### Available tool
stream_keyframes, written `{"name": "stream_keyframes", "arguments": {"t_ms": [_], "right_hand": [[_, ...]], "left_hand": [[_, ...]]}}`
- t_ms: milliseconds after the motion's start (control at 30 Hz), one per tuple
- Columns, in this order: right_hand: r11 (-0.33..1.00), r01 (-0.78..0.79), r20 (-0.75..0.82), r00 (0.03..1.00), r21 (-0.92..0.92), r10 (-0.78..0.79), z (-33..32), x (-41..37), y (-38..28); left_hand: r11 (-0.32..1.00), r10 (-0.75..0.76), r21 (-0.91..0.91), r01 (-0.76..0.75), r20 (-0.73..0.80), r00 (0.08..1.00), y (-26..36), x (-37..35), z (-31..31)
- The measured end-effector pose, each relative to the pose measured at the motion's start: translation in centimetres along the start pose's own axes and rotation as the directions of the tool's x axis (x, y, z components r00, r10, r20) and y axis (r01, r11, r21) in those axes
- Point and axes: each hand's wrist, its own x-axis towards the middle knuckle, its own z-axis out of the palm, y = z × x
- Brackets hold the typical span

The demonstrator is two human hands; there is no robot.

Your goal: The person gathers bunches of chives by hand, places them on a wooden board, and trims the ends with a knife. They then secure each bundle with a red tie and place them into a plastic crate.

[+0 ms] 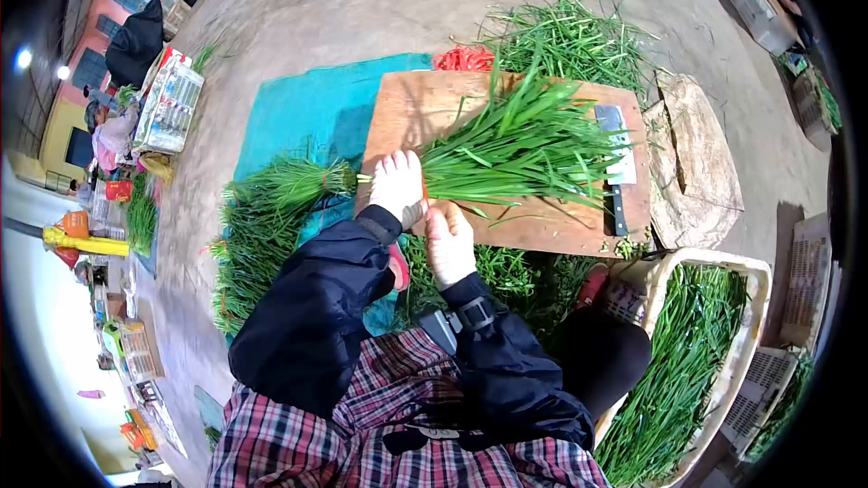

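Note:
A bunch of garlic chives [524,149] lies across a wooden board [533,236], its leaves fanned out to the right. My left hand [396,183] is wrapped round the stem end of the bunch. Just below it, my right hand [449,242] is closed in a pinch on a thin red tie [425,190] that runs up beside the stems. On the board's right side rests a cleaver [617,158] with a black handle, partly under the leaf tips.
Several tied bunches [271,217] sit on a teal sheet [294,122] at left. Red ties [464,59] and loose chives [574,41] lie behind the board. A crate of chives [764,282] stands at lower right, below a woven sack [714,167]. People work at far left.

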Motion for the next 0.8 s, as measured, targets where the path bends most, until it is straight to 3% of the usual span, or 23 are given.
{"name": "stream_keyframes", "arguments": {"t_ms": [33, 100, 133, 167, 200, 267, 333, 467, 500, 567, 600, 633, 700, 733, 767, 800], "right_hand": [[0.997, -0.005, -0.01, 1.0, 0.082, 0.006, 0.2, 0.0, -0.1], [0.999, -0.04, -0.05, 0.998, 0.021, 0.041, -0.1, -0.5, 0.2], [0.996, -0.069, -0.079, 0.995, -0.051, 0.065, -0.5, -0.7, 0.9], [0.931, 0.032, -0.028, 0.999, -0.364, -0.045, -1.8, -0.9, 2.5], [0.761, 0.135, 0.025, 0.988, -0.635, -0.154, -3.0, -1.1, 4.1], [0.98, -0.091, -0.036, 0.996, -0.177, 0.086, -3.8, -2.0, 4.5], [0.988, -0.073, -0.013, 0.997, -0.134, 0.071, -3.8, -2.2, 3.8], [0.989, -0.052, -0.037, 0.998, -0.138, 0.048, -2.9, -3.2, 2.2], [0.964, 0.027, -0.043, 0.998, -0.266, -0.039, -3.4, -3.0, 3.0], [0.974, -0.004, -0.038, 0.999, -0.228, -0.005, -5.6, -1.4, 7.5], [0.903, -0.032, -0.067, 0.998, -0.429, 0.003, -5.4, -1.5, 5.7], [0.954, -0.14, -0.067, 0.99, -0.265, 0.127, -5.9, -1.3, 5.6], [0.905, -0.266, -0.108, 0.964, -0.331, 0.244, -5.9, -2.7, 2.3], [0.918, -0.292, -0.099, 0.956, -0.268, 0.276, -6.7, -3.7, 1.6], [0.927, -0.309, -0.14, 0.948, -0.211, 0.285, -7.8, -4.7, 1.4], [0.934, -0.163, -0.201, 0.974, -0.319, 0.101, -10.0, -5.5, 3.1]], "left_hand": [[1.0, 0.008, 0.018, -0.007, -0.043, 0.999, -0.1, 0.1, 0.6], [0.988, 0.021, -0.154, 0.008, 0.186, 0.982, 0.0, 0.4, -2.9], [0.992, 0.031, -0.124, -0.017, 0.111, 0.993, 0.1, -0.1, -2.8], [0.995, 0.04, -0.088, -0.037, 0.032, 0.999, 0.0, -0.4, -2.8], [0.994, 0.058, -0.096, -0.053, 0.048, 0.997, -0.1, -0.5, -3.8], [0.994, 0.02, -0.107, -0.012, 0.072, 0.997, 0.2, -0.6, -2.8], [0.996, 0.031, -0.089, -0.025, 0.061, 0.998, 0.1, -0.5, -3.0], [0.995, -0.005, -0.1, 0.01, 0.048, 0.999, 0.6, -1.0, -3.0], [0.979, 0.001, -0.197, 0.043, 0.216, 0.976, 0.7, -0.6, -4.7], [0.997, -0.014, -0.07, 0.012, -0.024, 1.0, 1.3, -1.7, -3.8], [0.991, -0.028, -0.131, 0.035, 0.058, 0.998, 1.4, -1.8, -5.2], [0.995, -0.006, -0.102, 0.004, -0.024, 1.0, 1.3, -2.4, -4.7], [0.983, 0.115, -0.161, -0.089, 0.158, 0.981, 0.5, -2.8, -8.3], [0.97, 0.196, -0.181, -0.164, 0.173, 0.965, -0.3, -3.2, -9.1], [0.951, 0.273, -0.2, -0.235, 0.187, 0.944, -1.4, -3.4, -9.9], [0.916, 0.306, -0.337, -0.219, 0.229, 0.924, -2.5, -2.9, -11.4]]}}
